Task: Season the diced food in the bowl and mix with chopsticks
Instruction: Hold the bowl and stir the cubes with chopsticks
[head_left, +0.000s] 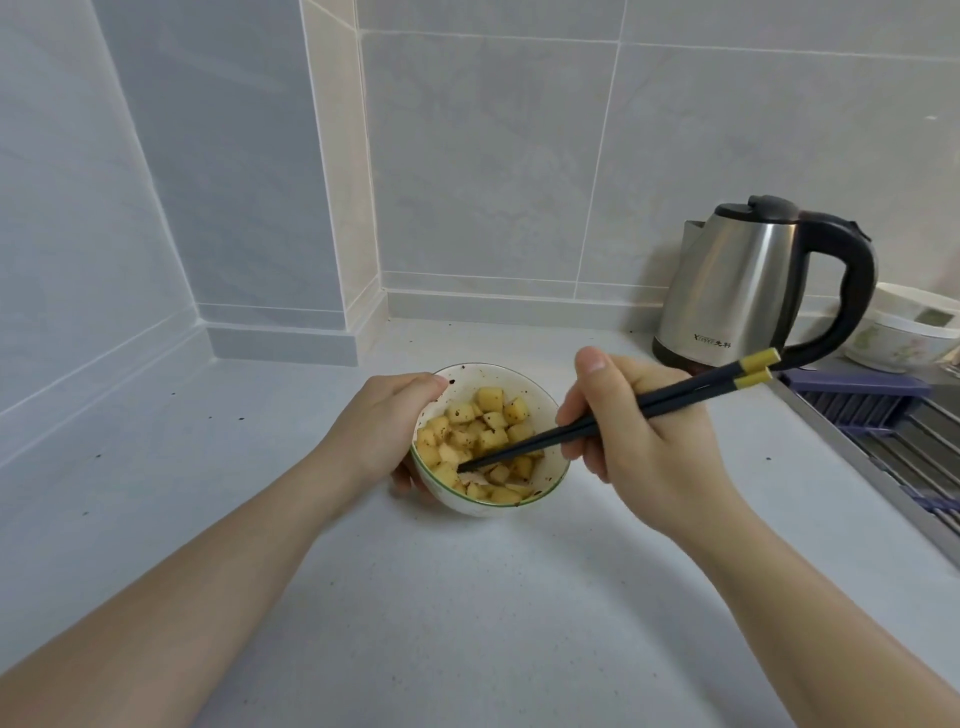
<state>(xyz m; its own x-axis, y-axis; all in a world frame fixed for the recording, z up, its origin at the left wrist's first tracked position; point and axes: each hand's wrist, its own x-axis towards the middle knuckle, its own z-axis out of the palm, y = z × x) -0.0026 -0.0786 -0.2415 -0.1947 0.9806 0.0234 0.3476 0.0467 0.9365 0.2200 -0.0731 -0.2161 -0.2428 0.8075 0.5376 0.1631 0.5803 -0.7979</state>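
Note:
A small white bowl (551, 408) with a green rim stands on the pale counter, tilted a little toward me. It holds yellow diced food (488, 431) speckled with dark seasoning. My left hand (376, 431) wraps the bowl's left side, thumb on the rim. My right hand (639, 436) holds a pair of dark chopsticks (675, 400) with yellow ends. Their tips reach down into the diced food near the bowl's lower left. Dark specks stick to the bowl's inner wall.
A steel electric kettle (753, 280) with a black handle stands at the back right. Beside it are stacked white bowls (904, 338). A sink with a purple rack (878, 410) runs along the right edge. Tiled walls form a corner behind the bowl.

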